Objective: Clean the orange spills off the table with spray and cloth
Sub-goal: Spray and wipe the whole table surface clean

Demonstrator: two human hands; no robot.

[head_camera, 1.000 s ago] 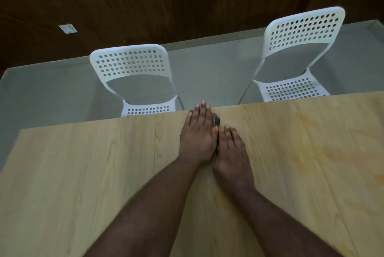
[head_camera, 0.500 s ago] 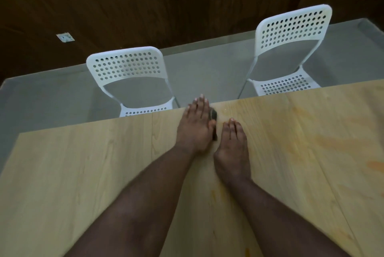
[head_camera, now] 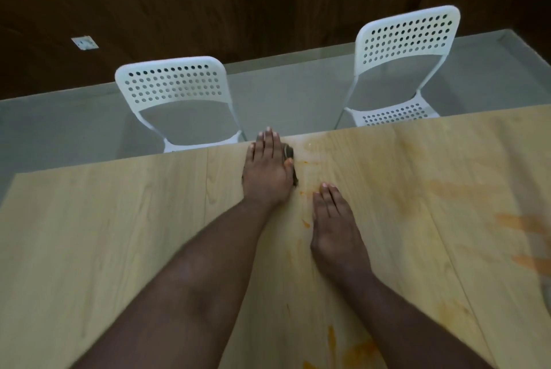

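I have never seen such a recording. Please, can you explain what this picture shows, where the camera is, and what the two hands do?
The camera sits on a person's head and looks down, so you see their own arms. The left hand lies flat, pressing a dark cloth near the far edge of the wooden table. The right hand lies flat on the bare wood and holds nothing. Orange spills stain the table's right side. Two white chairs stand behind.

A pale wooden table (head_camera: pixel 119 234) bears orange smears (head_camera: pixel 524 222), a dark cloth (head_camera: pixel 288 151) and two flat hands.
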